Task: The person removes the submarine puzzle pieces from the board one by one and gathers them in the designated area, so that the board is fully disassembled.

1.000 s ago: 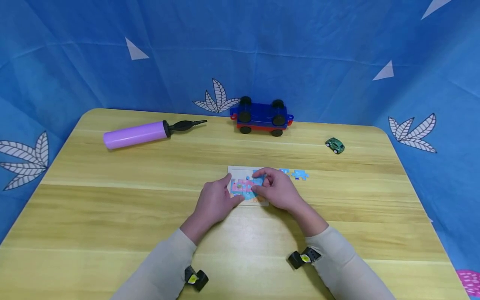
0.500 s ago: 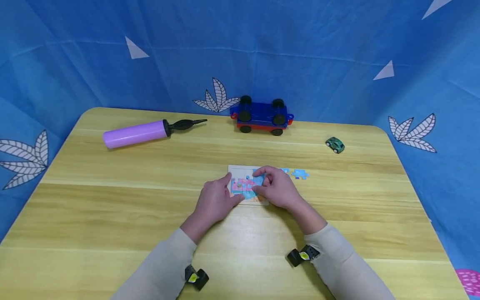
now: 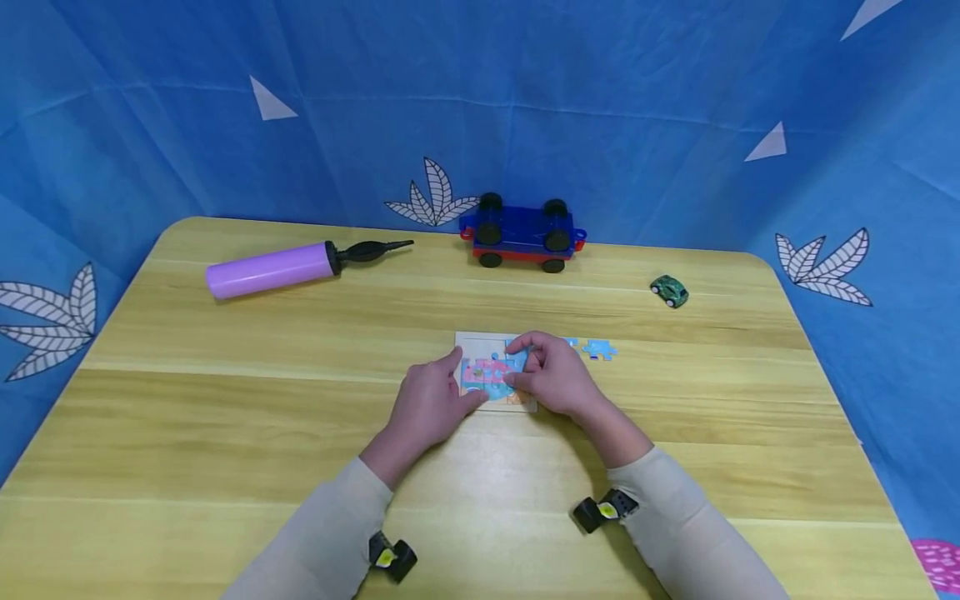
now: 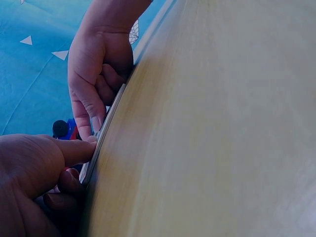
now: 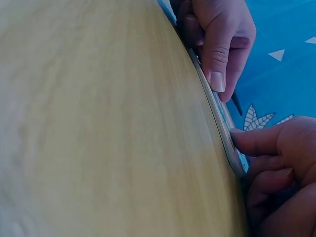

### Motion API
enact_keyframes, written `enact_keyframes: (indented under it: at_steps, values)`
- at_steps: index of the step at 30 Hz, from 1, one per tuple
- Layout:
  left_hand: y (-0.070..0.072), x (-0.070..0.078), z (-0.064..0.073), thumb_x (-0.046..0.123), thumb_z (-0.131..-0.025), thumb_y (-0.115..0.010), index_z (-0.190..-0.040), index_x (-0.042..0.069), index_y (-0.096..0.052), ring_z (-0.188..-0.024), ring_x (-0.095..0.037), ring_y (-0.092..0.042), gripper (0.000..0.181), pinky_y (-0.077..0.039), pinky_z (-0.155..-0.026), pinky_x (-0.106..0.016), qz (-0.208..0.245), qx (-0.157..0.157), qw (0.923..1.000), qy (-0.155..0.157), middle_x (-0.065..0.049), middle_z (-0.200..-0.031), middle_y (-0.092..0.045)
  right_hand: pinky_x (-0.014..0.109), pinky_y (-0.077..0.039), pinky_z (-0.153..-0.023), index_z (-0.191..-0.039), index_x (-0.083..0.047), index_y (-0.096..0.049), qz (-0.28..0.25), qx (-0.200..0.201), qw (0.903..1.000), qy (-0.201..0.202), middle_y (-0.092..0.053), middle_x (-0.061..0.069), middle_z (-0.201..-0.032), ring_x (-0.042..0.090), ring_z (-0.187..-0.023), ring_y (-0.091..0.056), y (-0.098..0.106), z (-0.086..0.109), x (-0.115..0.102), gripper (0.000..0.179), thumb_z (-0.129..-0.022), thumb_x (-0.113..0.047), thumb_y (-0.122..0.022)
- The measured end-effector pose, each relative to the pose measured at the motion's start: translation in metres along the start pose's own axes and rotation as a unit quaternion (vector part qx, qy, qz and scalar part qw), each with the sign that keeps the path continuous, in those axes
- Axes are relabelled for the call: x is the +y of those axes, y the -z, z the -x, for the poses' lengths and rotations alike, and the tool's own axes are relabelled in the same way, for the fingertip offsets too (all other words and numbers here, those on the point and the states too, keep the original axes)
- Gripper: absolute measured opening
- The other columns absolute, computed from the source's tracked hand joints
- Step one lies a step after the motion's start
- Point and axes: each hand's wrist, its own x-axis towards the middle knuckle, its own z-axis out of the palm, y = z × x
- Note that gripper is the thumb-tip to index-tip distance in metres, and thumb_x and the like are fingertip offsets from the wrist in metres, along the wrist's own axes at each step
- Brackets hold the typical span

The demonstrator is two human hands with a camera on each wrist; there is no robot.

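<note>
A small jigsaw puzzle board [image 3: 480,345] with a pale frame lies flat on the table, pink and blue pieces filling its lower part. My left hand [image 3: 429,402] grips its left side, thumb over the near edge and index finger along the left edge. My right hand [image 3: 561,380] is over the board's right side, with thumb and index finger at a blue puzzle piece [image 3: 517,361], partly hidden by the hand. In the left wrist view the board [image 4: 109,121] shows edge-on between both hands. Two loose blue puzzle pieces [image 3: 600,349] lie right of the board, one partly covered.
Along the back of the wooden table [image 3: 262,467] lie a purple hand pump [image 3: 273,270] with a black nozzle and a blue-and-red toy wagon [image 3: 522,231] with black wheels. A small green toy car [image 3: 669,291] stands at back right. A blue cloth [image 3: 600,100] hangs behind.
</note>
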Motion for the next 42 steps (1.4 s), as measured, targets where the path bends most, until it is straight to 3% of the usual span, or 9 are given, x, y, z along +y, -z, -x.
enact_keyframes:
  at_steps: [8, 17, 27, 34, 42]
  values:
    - [0.0003, -0.0008, -0.0003, 0.035, -0.085, -0.082, -0.142, -0.007, -0.051, -0.046, -0.01, -0.041, 0.078, -0.031, -0.044, -0.027, -0.004, 0.001, 1.0, -0.006, 0.003, -0.055, -0.048, 0.031, -0.036, -0.057, -0.108, -0.004, -0.071, -0.019, -0.007, 0.9998, 0.01, -0.039, 0.0, -0.057, 0.016, -0.05, -0.036, 0.0001, 0.0, 0.0008, 0.025, -0.085, 0.001, -0.078]
    - [0.0001, -0.0007, 0.0, 0.036, -0.085, -0.081, -0.143, -0.006, -0.05, -0.046, -0.01, -0.04, 0.077, -0.031, -0.045, -0.028, -0.002, -0.003, 1.0, 0.003, 0.002, -0.056, -0.048, 0.027, -0.032, -0.047, -0.123, -0.011, -0.065, -0.007, 0.02, 0.9997, -0.009, -0.042, 0.0, -0.056, 0.015, -0.046, -0.036, -0.0008, 0.001, 0.0021, 0.046, -0.081, -0.002, -0.082]
    - [0.0, -0.0003, 0.0004, 0.034, -0.085, -0.081, -0.143, -0.006, -0.05, -0.046, -0.01, -0.04, 0.077, -0.03, -0.045, -0.027, 0.006, -0.003, 1.0, 0.004, 0.002, -0.056, -0.049, 0.031, -0.036, -0.051, -0.112, -0.01, -0.065, 0.018, 0.024, 0.9994, -0.019, -0.045, 0.001, -0.058, 0.017, -0.048, -0.04, 0.0009, 0.0011, 0.0039, 0.039, -0.079, -0.009, -0.085]
    - [0.0, 0.0005, 0.0005, 0.035, -0.086, -0.081, -0.144, -0.005, -0.049, -0.046, -0.011, -0.039, 0.077, -0.029, -0.045, -0.027, 0.004, -0.005, 0.9999, 0.009, 0.002, -0.056, -0.048, 0.034, -0.04, -0.055, -0.112, -0.01, -0.065, 0.008, 0.01, 0.9999, -0.004, -0.044, 0.001, -0.06, 0.018, -0.05, -0.04, 0.0039, 0.0038, 0.0036, 0.043, -0.075, -0.011, -0.088]
    - [0.0001, 0.0002, 0.0002, 0.035, -0.085, -0.081, -0.143, -0.005, -0.05, -0.046, -0.011, -0.038, 0.077, -0.029, -0.045, -0.027, 0.003, -0.002, 1.0, 0.003, 0.002, -0.056, -0.047, 0.036, -0.042, -0.063, -0.111, -0.008, -0.067, 0.0, -0.002, 1.0, -0.007, -0.044, 0.001, -0.061, 0.019, -0.053, -0.041, 0.0052, 0.0054, 0.0051, 0.035, -0.08, -0.008, -0.083]
